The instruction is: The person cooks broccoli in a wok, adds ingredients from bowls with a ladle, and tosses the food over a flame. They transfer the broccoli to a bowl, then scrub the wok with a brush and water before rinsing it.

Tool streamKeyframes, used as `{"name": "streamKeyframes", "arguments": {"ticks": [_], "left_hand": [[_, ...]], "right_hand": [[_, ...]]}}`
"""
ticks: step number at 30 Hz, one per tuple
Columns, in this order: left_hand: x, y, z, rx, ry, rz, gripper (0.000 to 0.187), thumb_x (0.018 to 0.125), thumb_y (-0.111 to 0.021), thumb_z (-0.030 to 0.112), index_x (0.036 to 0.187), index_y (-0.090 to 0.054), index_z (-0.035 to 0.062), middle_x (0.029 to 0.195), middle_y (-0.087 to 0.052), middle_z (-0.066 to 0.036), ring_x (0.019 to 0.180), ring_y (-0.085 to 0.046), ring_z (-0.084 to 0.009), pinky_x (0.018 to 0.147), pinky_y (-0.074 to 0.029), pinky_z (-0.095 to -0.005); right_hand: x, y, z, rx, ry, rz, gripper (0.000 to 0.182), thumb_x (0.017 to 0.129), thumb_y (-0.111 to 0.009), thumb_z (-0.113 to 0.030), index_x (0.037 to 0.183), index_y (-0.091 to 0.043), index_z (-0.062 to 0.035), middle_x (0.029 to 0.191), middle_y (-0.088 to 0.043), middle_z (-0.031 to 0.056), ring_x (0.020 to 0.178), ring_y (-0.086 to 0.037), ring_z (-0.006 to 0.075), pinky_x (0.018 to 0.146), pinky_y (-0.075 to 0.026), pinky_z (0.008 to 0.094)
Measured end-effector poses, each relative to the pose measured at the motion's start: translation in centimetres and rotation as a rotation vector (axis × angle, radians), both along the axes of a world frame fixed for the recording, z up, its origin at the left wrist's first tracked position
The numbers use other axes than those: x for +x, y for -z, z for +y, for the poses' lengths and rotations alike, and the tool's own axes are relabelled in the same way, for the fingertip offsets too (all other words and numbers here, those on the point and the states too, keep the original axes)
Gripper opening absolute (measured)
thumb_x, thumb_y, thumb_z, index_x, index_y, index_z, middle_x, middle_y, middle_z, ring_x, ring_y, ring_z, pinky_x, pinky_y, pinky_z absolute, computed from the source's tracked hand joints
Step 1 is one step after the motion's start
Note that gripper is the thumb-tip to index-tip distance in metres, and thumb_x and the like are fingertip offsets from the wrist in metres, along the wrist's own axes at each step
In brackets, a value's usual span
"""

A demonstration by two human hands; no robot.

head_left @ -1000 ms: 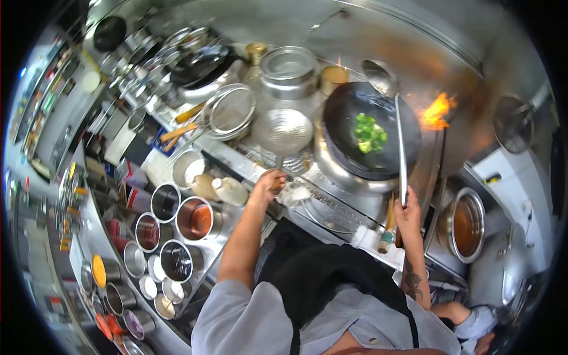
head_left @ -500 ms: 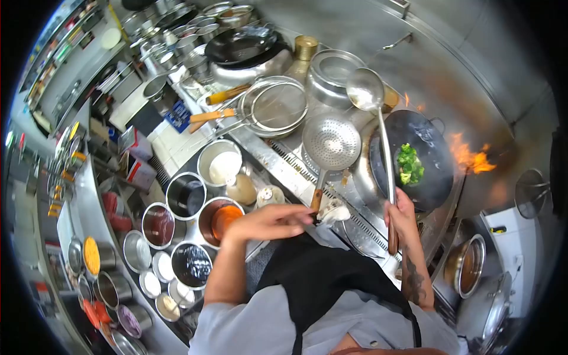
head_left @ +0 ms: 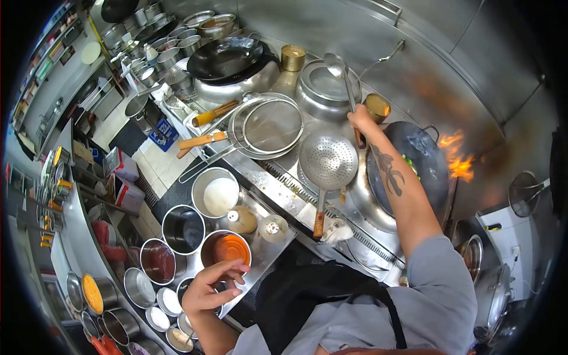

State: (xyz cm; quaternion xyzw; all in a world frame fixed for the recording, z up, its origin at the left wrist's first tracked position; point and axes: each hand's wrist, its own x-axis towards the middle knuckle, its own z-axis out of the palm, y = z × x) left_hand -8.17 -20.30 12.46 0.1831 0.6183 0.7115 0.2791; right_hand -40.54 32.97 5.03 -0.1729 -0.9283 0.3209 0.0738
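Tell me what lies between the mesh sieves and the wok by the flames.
The head view shows a perforated skimmer between the mesh sieves and the wok, then the steel ring around the wok's base.

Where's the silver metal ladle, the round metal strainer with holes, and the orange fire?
Silver metal ladle (head_left: 335,66): head view, on its round bowl.
Round metal strainer with a brown wooden handle (head_left: 329,160): head view, on its holey middle.
Bright orange fire (head_left: 461,168): head view, on its lower flames.
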Motion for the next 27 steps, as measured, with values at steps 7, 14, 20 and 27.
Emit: {"name": "streamKeyframes", "arguments": {"ticks": [7, 14, 20, 27], "left_hand": [[0.6, 3.4, -2.0, -0.145, -0.499, -0.106, 0.047, 0.087, -0.062, 0.002, 0.131, -0.049, -0.005, 0.111, -0.062, -0.011, 0.09, -0.058, -0.0118, 0.078, -0.048, -0.0246], [-5.3, 6.4, -1.9, -0.551, -0.766, 0.272, 0.039, 0.087, -0.063, 0.004, 0.123, -0.054, -0.0074, 0.094, -0.064, -0.01, 0.076, -0.059, -0.0115, 0.068, -0.05, -0.0251], [-11.2, 10.5, -0.9, -0.87, -0.692, 0.443, 0.038, 0.082, -0.066, 0.014, 0.116, -0.06, -0.0036, 0.089, -0.067, -0.02, 0.077, -0.066, -0.0298, 0.071, -0.052, -0.0367], [-19.3, 23.3, -0.2, -0.944, -0.554, 0.314, 0.042, 0.078, -0.064, 0.021, 0.111, -0.063, -0.0056, 0.097, -0.066, -0.028, 0.089, -0.066, -0.0379, 0.081, -0.052, -0.0421]], "right_hand": [[-2.7, 0.7, 0.2, -0.508, 0.093, -0.186, 0.015, 0.076, -0.055, -0.008, 0.074, -0.061, 0.0055, 0.061, -0.06, 0.0143, 0.047, -0.058, 0.0254, 0.045, -0.047, 0.0376], [5.0, -4.0, 3.3, -1.661, -0.155, -0.147, 0.014, 0.09, -0.052, -0.009, 0.095, -0.047, 0.0021, 0.076, -0.052, 0.0021, 0.057, -0.05, 0.0068, 0.048, -0.039, 0.0221], [17.1, -8.4, 0.1, -1.923, -0.193, -0.201, 0.031, 0.092, -0.046, -0.01, 0.117, -0.045, 0.0097, 0.082, -0.052, 0.004, 0.059, -0.051, 0.007, 0.046, -0.041, 0.0223], [27.7, -8.6, -6.2, -2.004, -0.172, -0.387, 0.044, 0.092, -0.043, -0.01, 0.132, -0.038, 0.0079, 0.083, -0.049, 0.0038, 0.055, -0.047, 0.0061, 0.044, -0.044, 0.0238]]}}
